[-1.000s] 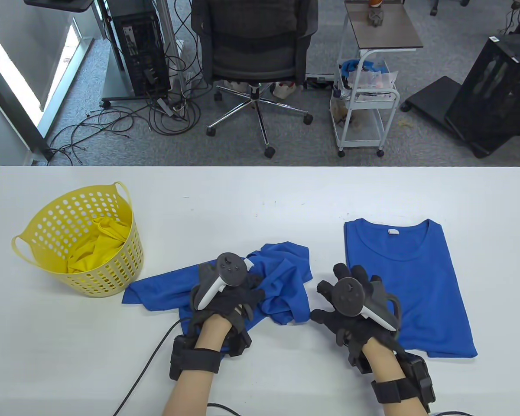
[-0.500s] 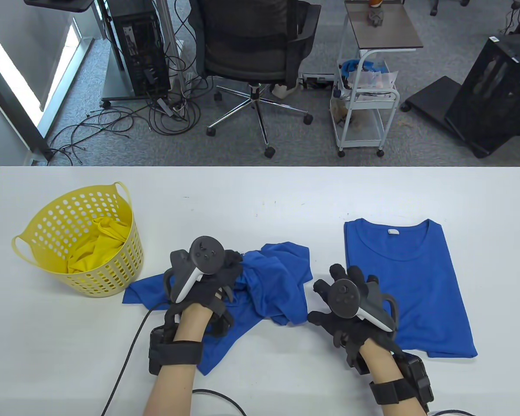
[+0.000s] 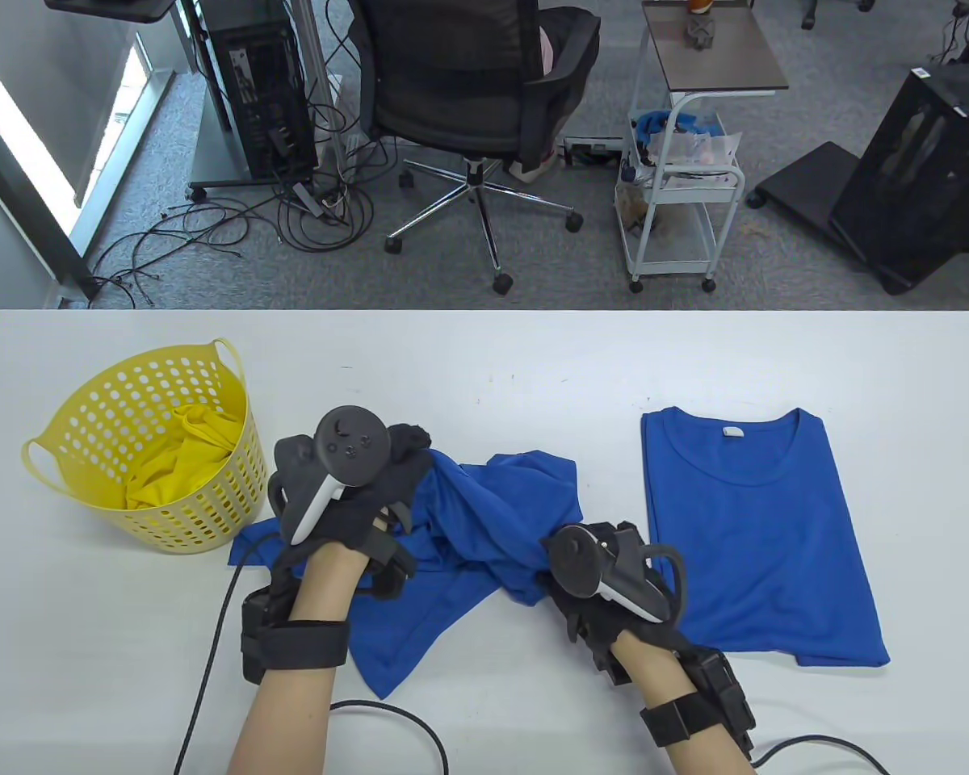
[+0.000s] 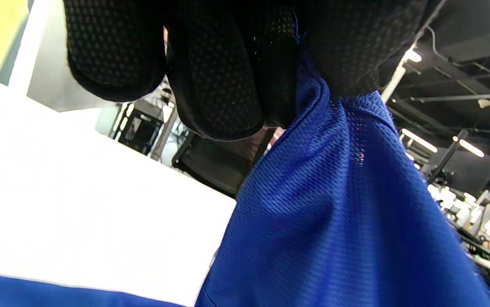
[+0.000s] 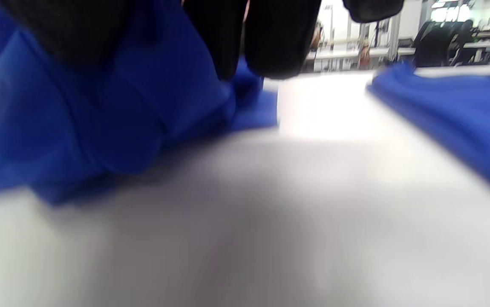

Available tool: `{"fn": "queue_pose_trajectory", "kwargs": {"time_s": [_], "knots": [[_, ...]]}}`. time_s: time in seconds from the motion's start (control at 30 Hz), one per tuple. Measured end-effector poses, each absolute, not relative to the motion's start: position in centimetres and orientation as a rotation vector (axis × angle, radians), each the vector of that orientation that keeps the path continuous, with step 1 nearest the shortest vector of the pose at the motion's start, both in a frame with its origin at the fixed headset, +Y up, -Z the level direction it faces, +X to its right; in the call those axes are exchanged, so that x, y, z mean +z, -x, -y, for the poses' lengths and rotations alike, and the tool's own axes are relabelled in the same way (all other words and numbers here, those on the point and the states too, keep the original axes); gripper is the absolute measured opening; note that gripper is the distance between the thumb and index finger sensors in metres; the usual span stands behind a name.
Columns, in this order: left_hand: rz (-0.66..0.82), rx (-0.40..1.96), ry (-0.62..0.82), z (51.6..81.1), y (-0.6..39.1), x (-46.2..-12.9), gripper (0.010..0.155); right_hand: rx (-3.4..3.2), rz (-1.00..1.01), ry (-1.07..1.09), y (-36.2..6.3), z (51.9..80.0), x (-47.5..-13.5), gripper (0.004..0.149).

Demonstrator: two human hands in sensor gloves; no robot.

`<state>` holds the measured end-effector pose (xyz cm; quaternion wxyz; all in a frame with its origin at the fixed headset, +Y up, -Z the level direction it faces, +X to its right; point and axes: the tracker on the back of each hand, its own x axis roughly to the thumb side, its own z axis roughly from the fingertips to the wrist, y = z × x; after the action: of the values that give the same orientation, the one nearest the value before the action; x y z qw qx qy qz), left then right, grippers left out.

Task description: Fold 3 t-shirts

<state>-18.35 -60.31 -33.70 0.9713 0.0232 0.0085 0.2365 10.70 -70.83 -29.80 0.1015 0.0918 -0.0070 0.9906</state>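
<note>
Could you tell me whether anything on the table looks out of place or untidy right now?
Only the crumpled blue t-shirt at centre: it lies bunched and twisted while the left hand lifts one edge and the right hand grips another. The folded blue t-shirt lies flat, and yellow fabric sits in the yellow basket.

Basket [image 3: 89, 420] w/ shirt [image 3: 179, 456] inside – table [image 3: 484, 355] left, crumpled tee [image 3: 484, 533] center, folded tee [image 3: 763, 525] right
</note>
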Motion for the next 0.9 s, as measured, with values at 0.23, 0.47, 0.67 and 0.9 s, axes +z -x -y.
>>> {"fn": "queue_pose_trajectory", "kwargs": {"time_s": [0.23, 0.47, 0.67, 0.9], "knots": [[-0.011, 0.554, -0.150, 54.9, 21.3, -32.2, 0.042, 2.773, 0.343, -0.142, -14.3, 56.9, -30.2, 0.040], [0.006, 0.597, -0.304, 48.6, 23.4, -29.5, 0.042, 2.761, 0.596, -0.153, -13.1, 48.2, -29.7, 0.042], [0.001, 0.549, -0.267, 49.5, 24.4, -29.5, 0.041, 2.819, 0.438, -0.154, -11.8, 53.1, -33.0, 0.042], [-0.037, 0.444, -0.172, 52.8, 24.3, -31.4, 0.041, 2.846, 0.227, -0.140, -10.9, 61.4, -35.6, 0.053]]}}
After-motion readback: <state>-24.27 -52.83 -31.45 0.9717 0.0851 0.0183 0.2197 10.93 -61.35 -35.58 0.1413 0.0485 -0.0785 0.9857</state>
